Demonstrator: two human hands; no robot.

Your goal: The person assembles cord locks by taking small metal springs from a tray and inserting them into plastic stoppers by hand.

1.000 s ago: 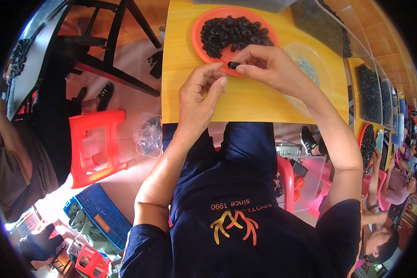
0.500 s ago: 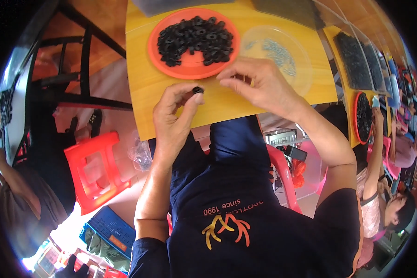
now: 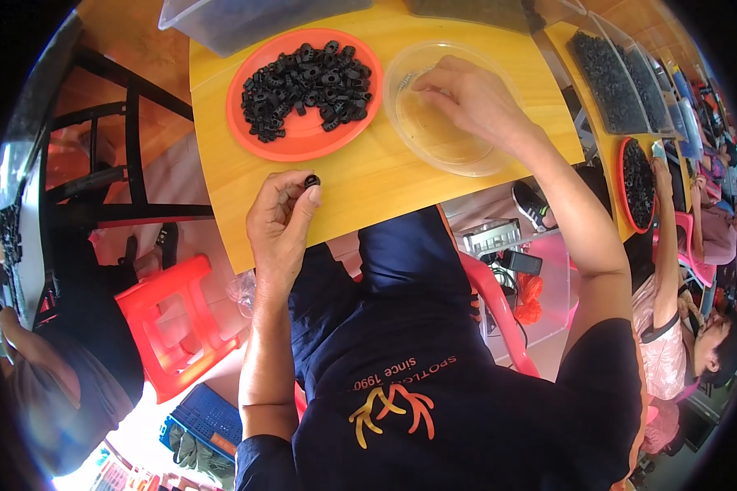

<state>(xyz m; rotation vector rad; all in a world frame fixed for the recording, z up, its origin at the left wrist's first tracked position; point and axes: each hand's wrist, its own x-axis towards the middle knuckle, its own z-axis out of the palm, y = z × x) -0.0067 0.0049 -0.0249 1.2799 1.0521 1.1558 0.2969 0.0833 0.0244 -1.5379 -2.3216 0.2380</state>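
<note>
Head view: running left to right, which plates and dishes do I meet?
Orange plate of small black parts → clear round dish → red plate of black pieces, toward the right edge.

Bright light hits the pale floor beside a red stool.

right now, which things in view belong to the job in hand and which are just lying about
In use:
left hand, pinching a black part
right hand, over the clear dish
orange plate of black pieces
yellow table

Apparently just lying about:
red stool
blue crate
black box
</note>
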